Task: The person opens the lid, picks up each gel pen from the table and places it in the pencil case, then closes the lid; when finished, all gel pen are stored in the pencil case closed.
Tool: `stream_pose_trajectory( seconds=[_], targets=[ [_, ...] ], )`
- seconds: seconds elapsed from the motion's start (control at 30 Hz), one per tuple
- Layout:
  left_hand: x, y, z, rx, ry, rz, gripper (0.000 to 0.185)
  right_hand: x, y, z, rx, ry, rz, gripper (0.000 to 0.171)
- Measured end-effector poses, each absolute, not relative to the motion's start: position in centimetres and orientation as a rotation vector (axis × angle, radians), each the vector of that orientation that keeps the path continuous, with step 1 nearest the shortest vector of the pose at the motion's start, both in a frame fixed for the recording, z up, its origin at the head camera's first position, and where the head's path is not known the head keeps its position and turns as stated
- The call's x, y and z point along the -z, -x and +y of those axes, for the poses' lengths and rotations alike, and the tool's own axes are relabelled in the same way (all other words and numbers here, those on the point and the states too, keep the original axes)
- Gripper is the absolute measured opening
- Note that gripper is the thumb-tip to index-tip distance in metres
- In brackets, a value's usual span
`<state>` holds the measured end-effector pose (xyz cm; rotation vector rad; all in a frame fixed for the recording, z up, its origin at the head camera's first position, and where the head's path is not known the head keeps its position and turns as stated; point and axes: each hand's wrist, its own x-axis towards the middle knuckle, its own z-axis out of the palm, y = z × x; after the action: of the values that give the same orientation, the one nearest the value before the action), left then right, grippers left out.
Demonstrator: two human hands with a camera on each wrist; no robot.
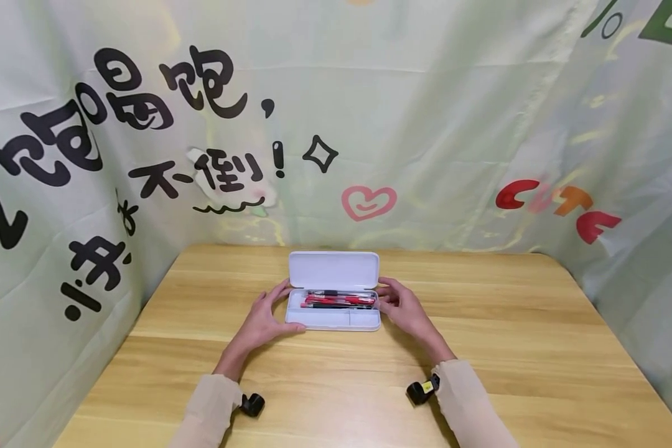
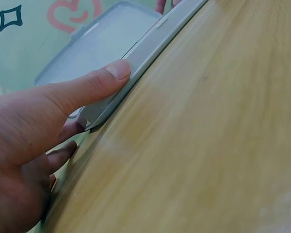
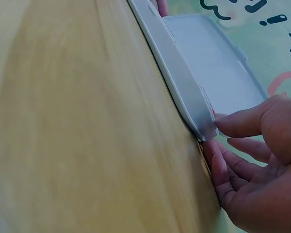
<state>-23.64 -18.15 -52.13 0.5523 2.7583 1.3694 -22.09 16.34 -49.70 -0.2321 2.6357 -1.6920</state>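
Note:
A white pencil case [image 1: 320, 320] lies on the table with its lid [image 1: 333, 270] raised at the back. Inside its rear compartment are several pens [image 1: 336, 300], red and black; the front compartments hold nothing visible. My left hand [image 1: 262, 320] grips the left end, thumb along the front edge and fingers around the far side. At the opposite end, my right hand [image 1: 406, 309] holds the case between thumb and fingers. In the right wrist view, the thumb [image 3: 242, 122] touches the case's corner, and the other fingers curl low beside it. Some fingertips are hidden.
The wooden table [image 1: 498, 348] extends on both sides and in front of the case. A printed curtain [image 1: 448, 124] hangs behind the table and along its sides. Black wrist cameras sit at both sleeve cuffs, including the right camera [image 1: 422, 391].

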Motion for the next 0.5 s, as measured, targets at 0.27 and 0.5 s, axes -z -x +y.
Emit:
stream_pose_trajectory(
  seconds=[0.27,0.5],
  targets=[
    [52.1,23.6,-18.4,-1.476,-0.570,2.716,0.118,49.3,22.0,16.3,1.750,0.264,2.612,0.043],
    [52.2,23.4,-18.1,-1.580,-0.567,2.657,0.102,49.8,21.9,17.3,1.751,0.309,2.575,0.039]
  ],
)
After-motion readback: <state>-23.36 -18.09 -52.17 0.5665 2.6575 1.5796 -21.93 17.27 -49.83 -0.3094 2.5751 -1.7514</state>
